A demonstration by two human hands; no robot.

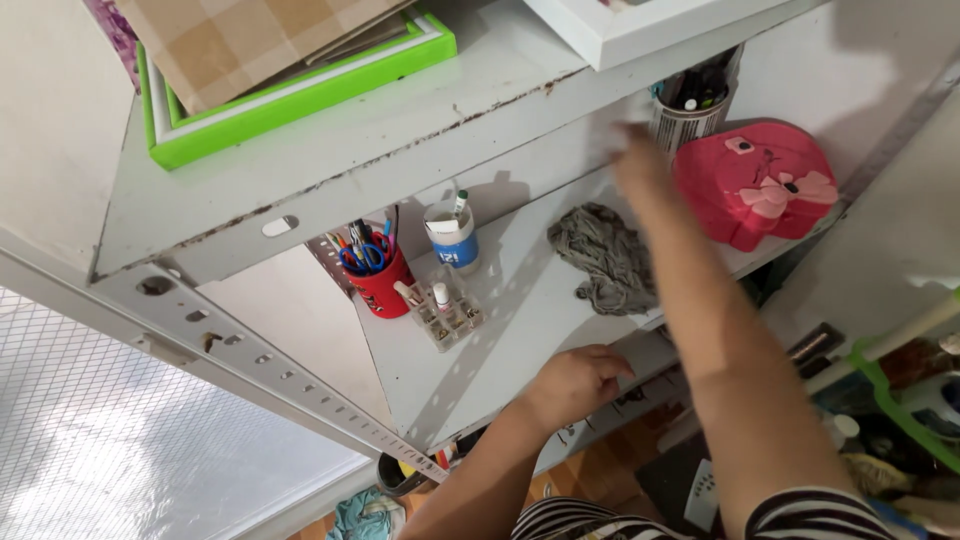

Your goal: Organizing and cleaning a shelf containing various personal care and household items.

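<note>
My left hand [574,382] rests on the front edge of a white metal shelf [500,340], fingers curled over it, holding nothing else. My right hand [637,160] is blurred, raised at the back of the same shelf beside a striped pen cup [688,122]; I cannot tell whether it holds anything. A crumpled grey rag [606,256] lies just left of that arm. A pink box with a bow [760,182] stands to the right of it.
A red cup with scissors and pens [373,270], a white and blue container [452,238] and a small clear tray with bottles [448,314] stand at the shelf's left. The shelf above carries a green frame [300,95] and a white frame [640,25]. Clutter lies lower right.
</note>
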